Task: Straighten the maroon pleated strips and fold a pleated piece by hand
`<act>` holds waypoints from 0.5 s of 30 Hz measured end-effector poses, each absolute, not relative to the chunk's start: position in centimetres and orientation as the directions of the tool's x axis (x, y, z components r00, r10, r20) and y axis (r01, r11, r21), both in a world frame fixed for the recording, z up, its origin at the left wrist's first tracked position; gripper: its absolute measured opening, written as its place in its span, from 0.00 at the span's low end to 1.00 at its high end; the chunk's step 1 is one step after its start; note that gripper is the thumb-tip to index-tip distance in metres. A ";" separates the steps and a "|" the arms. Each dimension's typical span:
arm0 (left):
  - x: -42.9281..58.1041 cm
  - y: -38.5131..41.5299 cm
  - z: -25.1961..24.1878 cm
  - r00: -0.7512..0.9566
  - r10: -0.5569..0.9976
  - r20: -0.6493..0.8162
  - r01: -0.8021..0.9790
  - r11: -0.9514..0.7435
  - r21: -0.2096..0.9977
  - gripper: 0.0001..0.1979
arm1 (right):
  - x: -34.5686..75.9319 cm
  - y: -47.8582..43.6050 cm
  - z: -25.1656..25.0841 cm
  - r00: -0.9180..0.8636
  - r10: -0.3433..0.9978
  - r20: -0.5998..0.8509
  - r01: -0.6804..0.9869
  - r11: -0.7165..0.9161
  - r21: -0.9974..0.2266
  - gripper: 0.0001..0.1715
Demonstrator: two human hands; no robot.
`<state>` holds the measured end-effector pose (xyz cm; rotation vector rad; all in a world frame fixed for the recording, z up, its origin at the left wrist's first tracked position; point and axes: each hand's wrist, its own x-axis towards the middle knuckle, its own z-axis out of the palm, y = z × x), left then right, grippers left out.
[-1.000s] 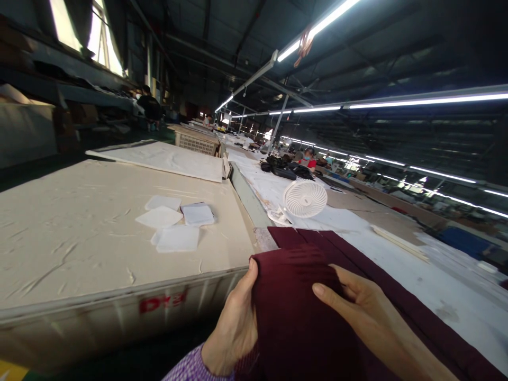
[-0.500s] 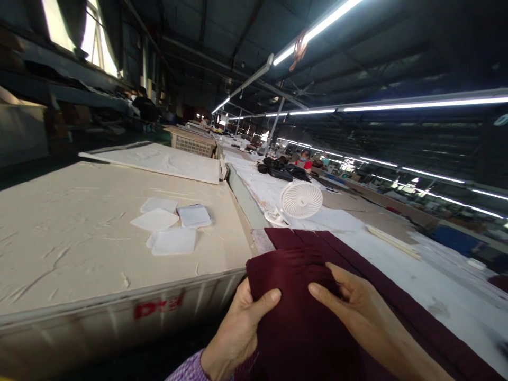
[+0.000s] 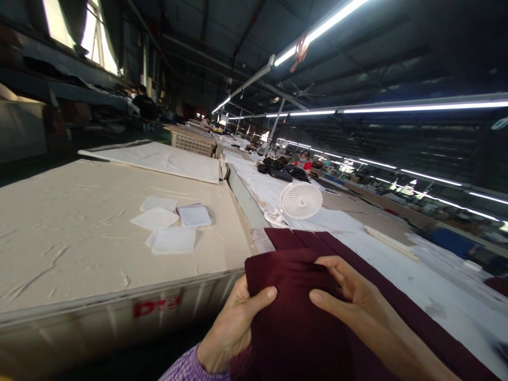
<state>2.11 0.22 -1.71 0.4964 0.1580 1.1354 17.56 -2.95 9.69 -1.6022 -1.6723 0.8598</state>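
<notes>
Both hands grip a maroon fabric piece (image 3: 293, 317) at bottom centre: left hand (image 3: 234, 328) pinches its edge, right hand (image 3: 353, 307) curls over it. Beyond, white squares (image 3: 170, 225) left of centre; farther, a white fan (image 3: 300, 200).

We lose the maroon fabric (image 3: 293, 323) at the picture's bottom edge, at six o'clock, and most of the left hand (image 3: 234, 328) sits tucked behind its fold, only the thumb lying on top. The right hand (image 3: 357, 312) runs out of frame at five o'clock, its fingertips buried in the cloth. The red lettering (image 3: 156, 306) on the table's (image 3: 79, 227) front is smeared; we cannot read it. At twelve o'clock, a distant worker in red (image 3: 305, 160) is perhaps seated, too small to tell.
</notes>
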 end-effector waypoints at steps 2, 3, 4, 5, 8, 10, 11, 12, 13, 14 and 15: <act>2.1 0.2 -1.7 0.428 0.894 0.133 -0.824 0.325 0.464 0.11 | 17.2 -3.1 9.9 -0.042 0.999 -0.031 0.498 -0.006 -0.867 0.24; 2.0 0.2 -1.7 0.429 0.893 0.135 -0.823 0.324 0.467 0.11 | 17.1 -3.1 10.0 -0.052 0.997 -0.053 0.468 -0.023 -0.883 0.24; 2.0 0.2 -1.7 0.427 0.894 0.137 -0.824 0.322 0.467 0.11 | 17.0 -3.2 10.1 -0.067 0.995 -0.077 0.449 -0.038 -0.893 0.24; 2.1 0.2 -1.8 0.426 0.894 0.140 -0.825 0.320 0.466 0.11 | 17.0 -3.3 10.1 -0.085 0.992 -0.095 0.438 -0.048 -0.898 0.24; 2.2 0.2 -1.7 0.434 0.891 0.132 -0.824 0.334 0.457 0.10 | 17.2 -3.4 9.8 -0.114 0.986 -0.121 0.467 -0.054 -0.883 0.23; 2.2 0.3 -1.6 0.430 0.897 0.102 -0.832 0.351 0.429 0.09 | 17.5 -3.2 9.5 -0.091 0.990 -0.105 0.534 -0.041 -0.844 0.22; 2.2 0.3 -1.5 0.428 0.900 0.082 -0.840 0.362 0.404 0.10 | 17.7 -3.1 9.4 -0.077 0.993 -0.093 0.568 -0.033 -0.822 0.22; 2.2 0.4 -1.4 0.429 0.901 0.069 -0.850 0.377 0.369 0.11 | 17.9 -3.0 9.3 -0.066 0.994 -0.085 0.600 -0.029 -0.800 0.22; 2.2 0.4 -1.3 0.438 0.896 0.065 -0.858 0.396 0.328 0.14 | 18.0 -2.9 9.2 -0.060 0.995 -0.080 0.626 -0.025 -0.780 0.22; 2.1 0.5 -1.3 0.454 0.888 0.069 -0.862 0.418 0.288 0.17 | 18.0 -2.8 9.2 -0.059 0.995 -0.077 0.645 -0.021 -0.764 0.22; 2.1 0.6 -1.2 0.474 0.877 0.079 -0.861 0.443 0.251 0.19 | 18.0 -2.8 9.3 -0.061 0.995 -0.077 0.656 -0.019 -0.755 0.22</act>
